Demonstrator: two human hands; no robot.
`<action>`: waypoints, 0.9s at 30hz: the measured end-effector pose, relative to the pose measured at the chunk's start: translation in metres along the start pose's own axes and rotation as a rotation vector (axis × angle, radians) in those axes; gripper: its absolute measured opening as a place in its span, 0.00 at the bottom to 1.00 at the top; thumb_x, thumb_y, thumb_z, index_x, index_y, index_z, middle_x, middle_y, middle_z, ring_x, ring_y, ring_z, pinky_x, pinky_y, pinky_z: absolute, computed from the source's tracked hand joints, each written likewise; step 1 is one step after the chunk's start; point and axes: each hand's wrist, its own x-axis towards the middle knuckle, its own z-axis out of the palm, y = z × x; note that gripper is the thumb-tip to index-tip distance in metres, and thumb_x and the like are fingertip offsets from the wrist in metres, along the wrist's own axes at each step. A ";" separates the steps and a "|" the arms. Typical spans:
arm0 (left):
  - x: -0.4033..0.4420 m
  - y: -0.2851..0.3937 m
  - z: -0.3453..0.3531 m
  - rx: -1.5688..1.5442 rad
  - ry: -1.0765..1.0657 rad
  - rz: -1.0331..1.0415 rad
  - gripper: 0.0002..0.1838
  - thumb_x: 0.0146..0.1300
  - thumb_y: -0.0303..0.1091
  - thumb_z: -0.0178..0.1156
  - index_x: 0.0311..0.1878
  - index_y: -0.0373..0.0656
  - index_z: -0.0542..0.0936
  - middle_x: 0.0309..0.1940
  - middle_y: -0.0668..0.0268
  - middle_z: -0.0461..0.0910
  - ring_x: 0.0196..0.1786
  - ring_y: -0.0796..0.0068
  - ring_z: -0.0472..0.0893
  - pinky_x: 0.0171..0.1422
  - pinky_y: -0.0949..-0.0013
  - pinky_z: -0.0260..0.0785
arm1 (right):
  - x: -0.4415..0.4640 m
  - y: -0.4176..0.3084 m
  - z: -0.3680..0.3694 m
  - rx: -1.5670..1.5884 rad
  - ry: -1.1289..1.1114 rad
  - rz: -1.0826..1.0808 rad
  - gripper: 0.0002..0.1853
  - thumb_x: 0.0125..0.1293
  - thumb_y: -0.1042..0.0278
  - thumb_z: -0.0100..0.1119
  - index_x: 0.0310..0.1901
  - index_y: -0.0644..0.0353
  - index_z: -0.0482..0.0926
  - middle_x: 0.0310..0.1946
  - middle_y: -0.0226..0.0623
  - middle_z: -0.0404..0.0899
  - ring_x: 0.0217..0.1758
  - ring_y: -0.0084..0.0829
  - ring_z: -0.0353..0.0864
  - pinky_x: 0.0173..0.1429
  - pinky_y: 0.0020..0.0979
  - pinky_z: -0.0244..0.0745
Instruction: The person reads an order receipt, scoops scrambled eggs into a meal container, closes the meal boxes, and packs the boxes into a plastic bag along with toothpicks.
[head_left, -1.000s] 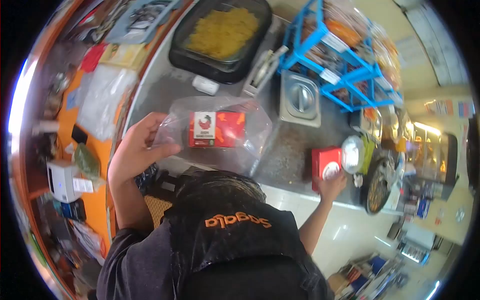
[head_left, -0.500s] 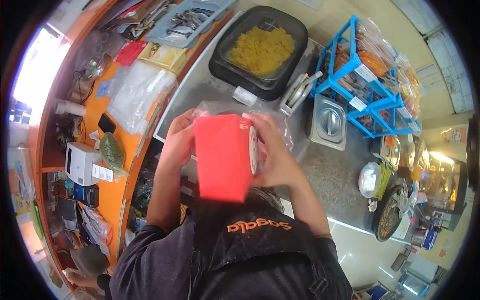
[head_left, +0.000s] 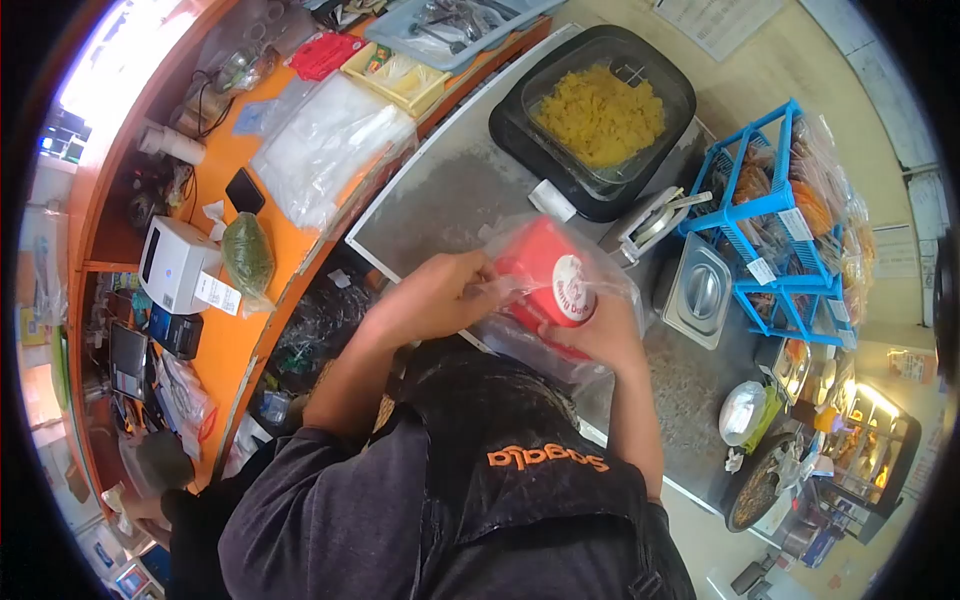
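Observation:
A red box (head_left: 541,262) with a round white label sits tilted inside a clear plastic bag (head_left: 615,283) in front of my chest. My right hand (head_left: 606,325) grips the box's lower right side, thumb across it near the label. On the other side my left hand (head_left: 447,293) is closed, its fingertips pinching the bag's plastic beside the box. The far face of the box is hidden.
Beyond the bag stands a black tray (head_left: 520,130) of yellow food. To the right are a lidded steel container (head_left: 692,290) and a blue rack (head_left: 765,207) of packets. An orange counter (head_left: 228,345) on the left holds a white printer (head_left: 170,262) and plastic bags.
The red box has tipped away from me and is now inside the clear bag. My left hand has moved from the box's side to the bag's plastic. The view has shifted left.

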 end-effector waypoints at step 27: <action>0.049 0.064 -0.082 0.223 0.205 0.462 0.08 0.63 0.32 0.61 0.33 0.37 0.79 0.22 0.56 0.78 0.28 0.52 0.79 0.32 0.59 0.68 | -0.039 -0.120 -0.113 -0.731 -0.505 -0.527 0.09 0.40 0.69 0.65 0.28 0.52 0.80 0.21 0.29 0.74 0.34 0.33 0.79 0.52 0.38 0.69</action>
